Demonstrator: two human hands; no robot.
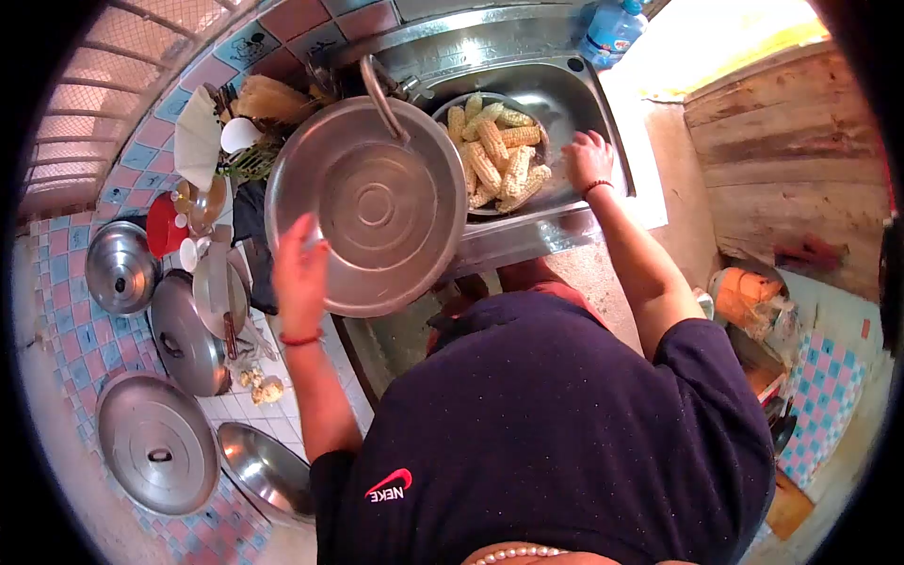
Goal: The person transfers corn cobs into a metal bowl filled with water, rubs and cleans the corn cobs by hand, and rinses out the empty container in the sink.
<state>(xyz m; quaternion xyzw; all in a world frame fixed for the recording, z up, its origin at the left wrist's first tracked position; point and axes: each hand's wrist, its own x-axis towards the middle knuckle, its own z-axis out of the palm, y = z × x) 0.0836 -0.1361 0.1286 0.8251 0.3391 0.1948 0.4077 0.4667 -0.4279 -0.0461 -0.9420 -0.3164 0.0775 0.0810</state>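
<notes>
dark shirt (565, 405) and a white bead necklace (518, 553) lie nearest to the camera, along the bottom of the view. beyond them, corn cobs (499, 155) are heaped inside a metal bowl (540, 153), and this bowl stands in the metal sink (570, 99). left of the bowl, and hiding a part of the sink, is a wide metal basin (414, 254); what carries it from below is hidden, and whether it is dry inside, i cannot tell. the bent faucet (375, 89) hangs above the far side of the basin.

the left hand (299, 282) is at the near left rim of the basin, with fingers and thumb parted, so it looks released; if it touches the rim, i cannot tell. the right hand (589, 158) is over the sink, just beside the bowl, with fingers loosely bent and no thing seen between them.

for good handling, it would be better to hold this wide basin by two opposite sides of its rim, because a hold on one side only may let it tip. the basin should come free of the faucet before any lifting, otherwise the rim may knock on it. the cobs reach near the edge of the bowl, so a gentle movement beside it is advised, that none will roll out.
</notes>
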